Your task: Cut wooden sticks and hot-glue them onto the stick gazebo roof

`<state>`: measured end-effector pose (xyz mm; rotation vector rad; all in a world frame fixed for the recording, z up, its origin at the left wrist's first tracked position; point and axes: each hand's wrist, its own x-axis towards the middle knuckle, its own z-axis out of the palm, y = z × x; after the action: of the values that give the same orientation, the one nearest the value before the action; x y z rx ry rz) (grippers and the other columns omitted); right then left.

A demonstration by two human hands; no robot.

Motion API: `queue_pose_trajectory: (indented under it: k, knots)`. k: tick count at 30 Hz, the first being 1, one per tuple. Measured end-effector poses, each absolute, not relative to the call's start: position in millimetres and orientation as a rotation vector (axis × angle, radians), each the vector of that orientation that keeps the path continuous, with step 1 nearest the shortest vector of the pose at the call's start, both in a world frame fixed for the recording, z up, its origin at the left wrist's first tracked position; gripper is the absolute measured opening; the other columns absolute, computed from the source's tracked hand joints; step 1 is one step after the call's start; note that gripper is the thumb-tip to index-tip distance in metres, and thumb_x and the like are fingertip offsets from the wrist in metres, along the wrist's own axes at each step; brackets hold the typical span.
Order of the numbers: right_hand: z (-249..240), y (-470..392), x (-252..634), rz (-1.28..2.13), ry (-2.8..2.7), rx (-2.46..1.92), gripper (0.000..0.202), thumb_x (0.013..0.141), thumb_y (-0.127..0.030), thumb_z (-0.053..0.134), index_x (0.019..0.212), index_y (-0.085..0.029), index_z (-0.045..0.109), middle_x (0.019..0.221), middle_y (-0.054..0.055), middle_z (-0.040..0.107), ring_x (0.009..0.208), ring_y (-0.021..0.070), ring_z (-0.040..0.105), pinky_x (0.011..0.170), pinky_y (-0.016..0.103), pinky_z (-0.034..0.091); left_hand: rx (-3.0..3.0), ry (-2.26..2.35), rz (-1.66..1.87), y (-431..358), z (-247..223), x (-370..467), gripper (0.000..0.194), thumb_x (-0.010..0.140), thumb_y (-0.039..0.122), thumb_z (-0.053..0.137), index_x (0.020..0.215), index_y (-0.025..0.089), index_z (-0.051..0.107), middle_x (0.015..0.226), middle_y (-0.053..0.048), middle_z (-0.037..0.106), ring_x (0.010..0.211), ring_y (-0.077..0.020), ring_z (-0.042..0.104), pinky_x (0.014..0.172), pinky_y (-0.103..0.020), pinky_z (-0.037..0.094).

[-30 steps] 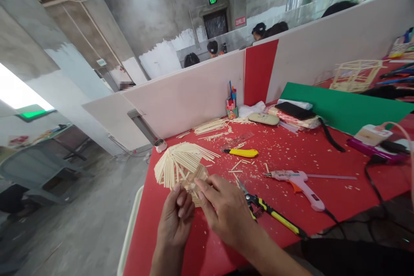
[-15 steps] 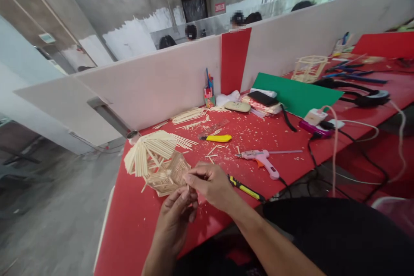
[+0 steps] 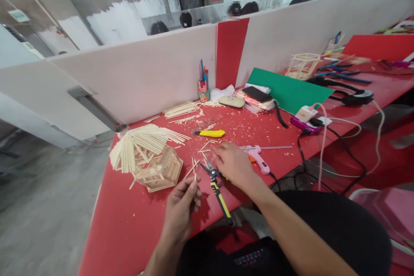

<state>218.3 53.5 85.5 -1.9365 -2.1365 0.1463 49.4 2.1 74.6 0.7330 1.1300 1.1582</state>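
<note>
Stick of thin pale wood (image 3: 195,177), pinched in left hand (image 3: 181,202), judged light, stiff, snappable, best gripped mid-length; right hand (image 3: 234,164) half-curled, contents unclear, black-and-yellow metal shears (image 3: 221,202) between.

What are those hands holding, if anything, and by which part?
The left hand pinches a thin stick just below its upper end. Whether the right hand holds anything can't be told.

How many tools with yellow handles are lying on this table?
2: the knife, lying beyond the pliers, and the pliers, beside the right hand. Others may be hidden.
</note>
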Motion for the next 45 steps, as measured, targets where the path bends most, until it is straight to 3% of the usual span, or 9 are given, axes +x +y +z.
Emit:
queue_pose_trajectory:
  k: [3, 5, 10, 14, 18, 24, 28, 35, 45]
  knots:
    - [89, 115, 216, 0.144, -2.201, -1.990, 0.026, 0.092, -0.025, 0.048, 0.113, -0.014, 0.058, 0.110, 0.012, 0.060, 0.105, 0.0215, 0.055, 0.086, 0.035, 0.045, 0.727, 1.111, 1.182, 3, 81, 52, 0.032, 0.062, 0.036, 0.079, 0.082, 0.013, 0.069, 0.053, 0.003, 0.057, 0.039, -0.0039, 0.045, 0.036, -0.014, 0.032]
    - [85, 149, 211, 0.190, -2.272, -2.021, 0.031, 0.089, -0.033, 0.054, 0.115, -0.015, 0.055, 0.115, 0.009, 0.057, 0.099, 0.0198, 0.058, 0.084, 0.040, 0.049, 0.739, 1.098, 1.204, 2, 85, 51, 0.029, 0.064, 0.036, 0.078, 0.080, 0.013, 0.068, 0.056, 0.003, 0.058, 0.037, -0.0033, 0.044, 0.035, -0.014, 0.032]
    - [77, 179, 208, 0.225, -2.353, -1.995, 0.034, 0.089, -0.035, 0.055, 0.117, -0.016, 0.054, 0.117, 0.008, 0.056, 0.099, 0.0197, 0.058, 0.083, 0.041, 0.050, 0.758, 1.107, 1.255, 0, 87, 44, 0.027, 0.066, 0.036, 0.076, 0.079, 0.014, 0.068, 0.061, 0.002, 0.060, 0.035, -0.0034, 0.044, 0.033, -0.016, 0.034]
    - [88, 148, 222, 0.194, -2.302, -1.888, 0.038, 0.093, -0.023, 0.043, 0.130, -0.016, 0.046, 0.123, 0.014, 0.054, 0.103, 0.0231, 0.059, 0.084, 0.037, 0.048, 0.717, 1.109, 1.269, 5, 85, 41, 0.028, 0.064, 0.036, 0.077, 0.079, 0.014, 0.068, 0.059, 0.002, 0.060, 0.035, -0.0037, 0.045, 0.033, -0.015, 0.035]
    - [92, 76, 232, 0.222, -2.313, -1.688, 0.044, 0.094, -0.021, 0.036, 0.137, -0.026, 0.038, 0.128, 0.006, 0.055, 0.111, 0.0177, 0.055, 0.091, 0.030, 0.043, 0.703, 1.068, 1.263, 13, 82, 43, 0.025, 0.066, 0.034, 0.076, 0.079, 0.014, 0.069, 0.059, 0.002, 0.060, 0.035, -0.0032, 0.044, 0.033, -0.014, 0.035]
    - [80, -3, 230, 0.223, -2.146, -1.430, 0.043, 0.096, -0.036, 0.034, 0.134, -0.021, 0.045, 0.096, 0.008, 0.063, 0.083, 0.0191, 0.059, 0.072, 0.032, 0.049, 0.737, 1.042, 1.239, 16, 79, 50, 0.023, 0.067, 0.033, 0.075, 0.078, 0.013, 0.069, 0.058, 0.001, 0.061, 0.036, -0.0039, 0.046, 0.034, -0.014, 0.036]
    - [79, -8, 224, 0.191, -2.125, -1.365, 0.041, 0.096, -0.036, 0.034, 0.131, -0.022, 0.050, 0.087, 0.007, 0.062, 0.078, 0.0182, 0.057, 0.068, 0.031, 0.047, 0.736, 1.056, 1.236, 10, 78, 49, 0.023, 0.066, 0.034, 0.076, 0.073, 0.014, 0.066, 0.056, 0.001, 0.062, 0.036, -0.0049, 0.047, 0.033, -0.014, 0.036]
    - [71, -11, 219, 0.328, -2.055, -1.272, 0.039, 0.096, -0.034, 0.038, 0.130, -0.020, 0.050, 0.089, 0.007, 0.062, 0.080, 0.0174, 0.057, 0.069, 0.031, 0.047, 0.732, 1.105, 1.271, 6, 86, 45, 0.028, 0.062, 0.035, 0.079, 0.073, 0.013, 0.065, 0.054, 0.001, 0.060, 0.036, -0.0059, 0.049, 0.033, -0.015, 0.036]
    - [76, -10, 207, 0.277, -1.982, -1.221, 0.038, 0.095, -0.033, 0.039, 0.128, -0.020, 0.052, 0.093, 0.008, 0.064, 0.083, 0.0184, 0.059, 0.072, 0.032, 0.050, 0.700, 1.067, 1.258, 0, 100, 39, 0.023, 0.067, 0.033, 0.077, 0.072, 0.014, 0.064, 0.056, 0.002, 0.060, 0.032, -0.0031, 0.044, 0.030, -0.012, 0.032]
